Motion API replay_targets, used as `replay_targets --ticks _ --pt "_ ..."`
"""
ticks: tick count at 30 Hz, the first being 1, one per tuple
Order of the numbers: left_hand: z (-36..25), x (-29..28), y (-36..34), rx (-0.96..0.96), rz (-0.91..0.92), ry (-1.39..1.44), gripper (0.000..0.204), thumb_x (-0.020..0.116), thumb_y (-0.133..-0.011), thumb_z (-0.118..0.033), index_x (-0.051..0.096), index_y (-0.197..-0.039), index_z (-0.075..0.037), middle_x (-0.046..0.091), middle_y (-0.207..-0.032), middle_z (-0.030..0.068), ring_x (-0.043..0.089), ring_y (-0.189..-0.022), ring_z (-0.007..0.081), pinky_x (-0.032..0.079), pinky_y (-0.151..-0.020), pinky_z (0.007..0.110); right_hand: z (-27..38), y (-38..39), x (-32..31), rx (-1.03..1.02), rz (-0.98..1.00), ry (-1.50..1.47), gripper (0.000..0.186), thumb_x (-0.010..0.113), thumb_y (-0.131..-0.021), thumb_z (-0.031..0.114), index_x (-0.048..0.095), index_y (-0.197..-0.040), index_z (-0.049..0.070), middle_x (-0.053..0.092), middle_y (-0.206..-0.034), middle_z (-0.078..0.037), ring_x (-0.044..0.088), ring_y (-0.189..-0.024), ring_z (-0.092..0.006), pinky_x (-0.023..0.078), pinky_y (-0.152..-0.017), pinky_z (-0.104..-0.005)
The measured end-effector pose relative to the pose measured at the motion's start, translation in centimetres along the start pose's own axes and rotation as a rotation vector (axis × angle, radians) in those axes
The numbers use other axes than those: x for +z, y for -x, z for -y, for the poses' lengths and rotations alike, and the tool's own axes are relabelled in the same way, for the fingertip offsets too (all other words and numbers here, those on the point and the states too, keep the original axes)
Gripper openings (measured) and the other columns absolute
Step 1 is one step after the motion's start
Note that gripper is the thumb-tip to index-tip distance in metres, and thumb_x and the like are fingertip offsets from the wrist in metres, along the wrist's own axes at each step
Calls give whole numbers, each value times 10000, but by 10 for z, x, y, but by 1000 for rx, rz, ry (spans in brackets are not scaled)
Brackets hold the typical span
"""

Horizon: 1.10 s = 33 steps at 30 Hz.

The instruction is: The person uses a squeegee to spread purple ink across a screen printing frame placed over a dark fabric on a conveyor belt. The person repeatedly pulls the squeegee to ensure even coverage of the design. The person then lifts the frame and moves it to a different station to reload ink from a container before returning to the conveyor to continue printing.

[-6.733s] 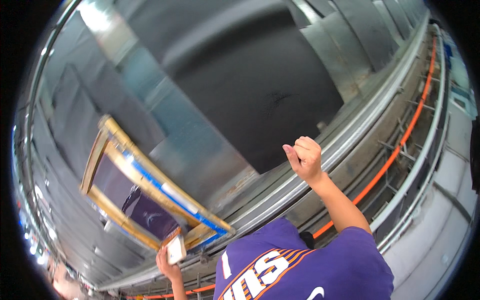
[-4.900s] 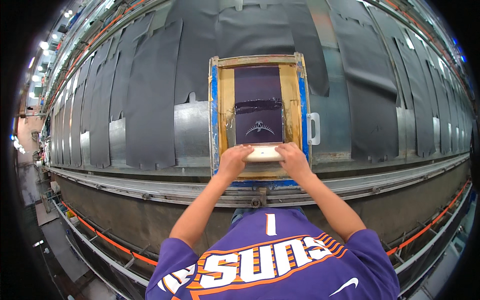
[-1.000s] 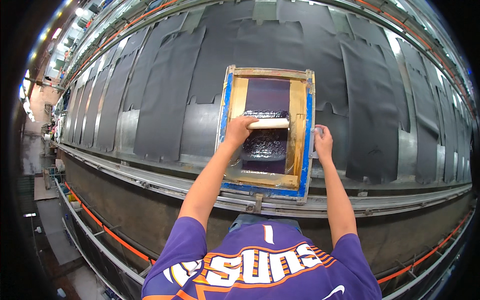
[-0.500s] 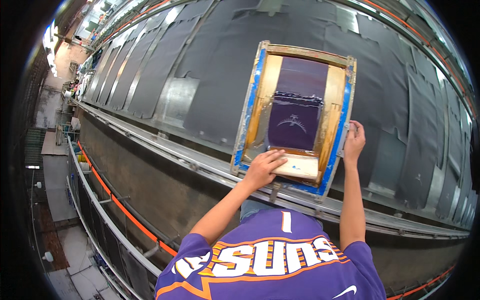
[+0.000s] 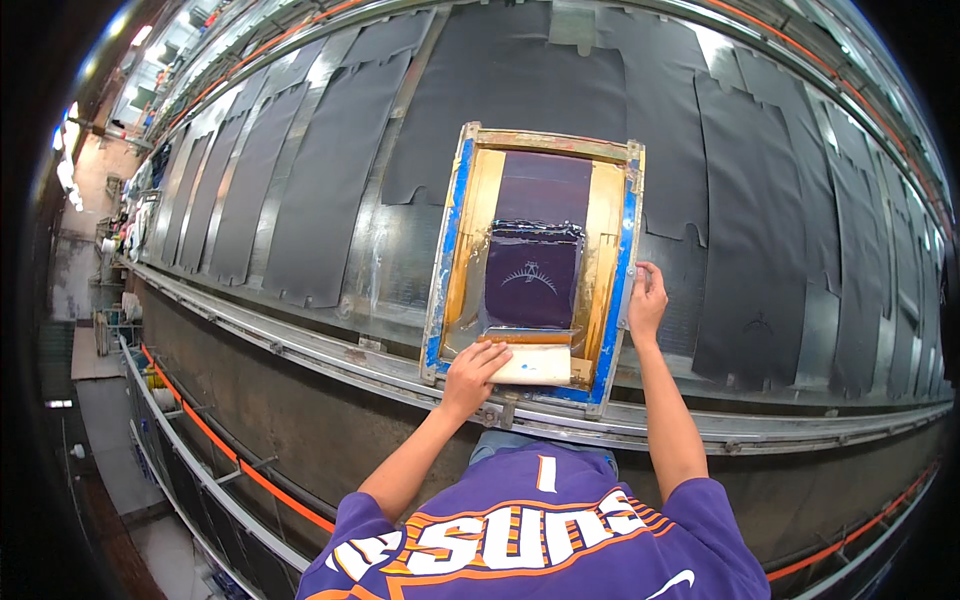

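A screen-printing frame (image 5: 632, 215) with blue-taped sides lies over dark fabric panels on a long table. Its mesh carries a pale arched, spiky design (image 5: 529, 275), and a dark wet ink band (image 5: 537, 232) crosses it above. My left hand (image 5: 477, 374) is closed over the left end of a squeegee (image 5: 538, 366), a pale, wide-handled one resting at the frame's near end. With bent fingers my right hand (image 5: 648, 298) grips the outer right edge of the frame; the fingertips are partly hidden there.
Grey-black fabric panels (image 5: 745, 220) cover the table on both sides, with bare metal strips (image 5: 400, 270) showing between them. A metal rail (image 5: 300, 343) runs along the table's near edge. Behind me at left is an orange rail (image 5: 220, 445). One panel at right bears a faint printed mark (image 5: 758, 324).
The frame and both hands now sit lower and further left in the picture, and the view has shifted too. My hands keep their places on the squeegee and the frame's edge.
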<state>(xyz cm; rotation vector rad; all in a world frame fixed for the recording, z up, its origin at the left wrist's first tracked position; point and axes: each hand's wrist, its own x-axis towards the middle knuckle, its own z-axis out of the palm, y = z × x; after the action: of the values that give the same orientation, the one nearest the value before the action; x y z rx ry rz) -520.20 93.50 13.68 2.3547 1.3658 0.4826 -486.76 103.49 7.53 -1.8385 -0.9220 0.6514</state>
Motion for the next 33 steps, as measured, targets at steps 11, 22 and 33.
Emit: replay_targets --ticks 11,22,33 --pt "44 15 -54 134 -88 -67 535 612 -738 98 712 -1212 -128 688 -1277 64 619 -1206 305 480 -1054 462 -6 -9 -13 -115 90 354 247 622 -992 293 706 -1144 118 661 -1019 -125 608 -892 -261 491 -796 -405" --pt "85 3 -195 56 -12 20 437 713 -705 40 769 -1093 -154 745 -1124 44 673 -993 277 544 -871 380 76 -15 50 -644 423 645 435 798 -728 114 709 -1153 119 681 -1126 -39 611 -1080 -261 473 -931 -417" --pt "77 -10 -166 54 -12 93 400 686 -708 44 771 -1052 -141 749 -1107 37 682 -1036 251 544 -911 381 88 19 26 -640 424 539 383 772 -700 66 726 -1079 94 676 -1136 -43 606 -1047 -278 480 -920 -398"
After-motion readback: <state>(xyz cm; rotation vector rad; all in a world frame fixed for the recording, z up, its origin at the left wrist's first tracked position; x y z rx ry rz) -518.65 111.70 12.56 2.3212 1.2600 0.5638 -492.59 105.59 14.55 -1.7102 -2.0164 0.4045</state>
